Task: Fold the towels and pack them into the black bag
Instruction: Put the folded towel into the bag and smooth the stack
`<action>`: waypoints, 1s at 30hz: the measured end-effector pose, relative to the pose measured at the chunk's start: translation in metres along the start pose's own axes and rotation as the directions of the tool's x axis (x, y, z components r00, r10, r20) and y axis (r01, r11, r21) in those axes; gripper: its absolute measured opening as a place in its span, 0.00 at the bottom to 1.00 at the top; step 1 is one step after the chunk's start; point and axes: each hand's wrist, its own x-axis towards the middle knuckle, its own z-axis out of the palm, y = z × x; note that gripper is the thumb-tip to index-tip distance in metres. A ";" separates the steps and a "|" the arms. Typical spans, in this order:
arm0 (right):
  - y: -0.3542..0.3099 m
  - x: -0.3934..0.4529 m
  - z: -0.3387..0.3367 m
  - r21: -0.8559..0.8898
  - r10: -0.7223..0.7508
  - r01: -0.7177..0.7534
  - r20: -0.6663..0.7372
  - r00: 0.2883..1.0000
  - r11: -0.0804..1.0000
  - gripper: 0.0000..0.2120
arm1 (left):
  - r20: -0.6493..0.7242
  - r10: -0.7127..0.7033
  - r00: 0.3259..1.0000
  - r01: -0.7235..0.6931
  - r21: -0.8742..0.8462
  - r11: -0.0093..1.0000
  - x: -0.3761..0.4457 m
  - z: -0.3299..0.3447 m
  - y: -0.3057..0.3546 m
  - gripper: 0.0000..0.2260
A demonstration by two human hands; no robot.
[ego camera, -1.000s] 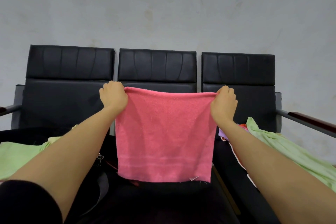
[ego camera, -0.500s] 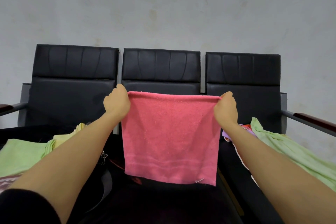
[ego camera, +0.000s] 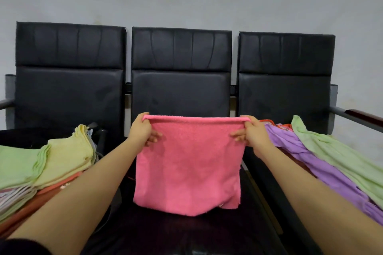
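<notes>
Head view: your pink towel point(ego camera: 187, 163) hangs over the middle seat point(ego camera: 180, 93), top edge running left to right, left hand point(ego camera: 143, 130) and right hand point(ego camera: 251, 131) each pinching a top corner, equally near.

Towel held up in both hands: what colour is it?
Pink towel, plain; seen clearly in the head view.

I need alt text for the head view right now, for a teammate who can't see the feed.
Both hands, left hand and right hand, pinch the top corners of a pink towel hanging over the middle black seat. Folded green and yellow towels are stacked to the left; loose purple and green towels lie to the right.
</notes>
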 end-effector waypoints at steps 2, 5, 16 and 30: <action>0.005 0.008 0.008 0.071 0.059 -0.060 0.018 0.998 0.996 0.13 | 0.030 -0.053 0.998 0.055 -0.069 0.996 0.009 0.008 -0.005 0.19; 0.008 0.022 0.020 0.148 0.111 -0.117 0.050 0.993 0.982 0.14 | 0.059 -0.110 0.992 0.118 -0.140 0.983 0.026 0.016 -0.006 0.17; -0.050 0.046 0.031 0.353 -0.244 0.252 -0.068 0.967 0.901 0.12 | -0.177 0.266 0.948 -0.311 -0.322 0.894 0.073 0.013 0.038 0.18; 0.056 -0.019 0.018 -0.193 0.035 -0.098 -0.306 0.951 0.976 0.15 | -0.309 0.024 0.951 0.012 0.114 0.993 -0.014 0.026 -0.076 0.14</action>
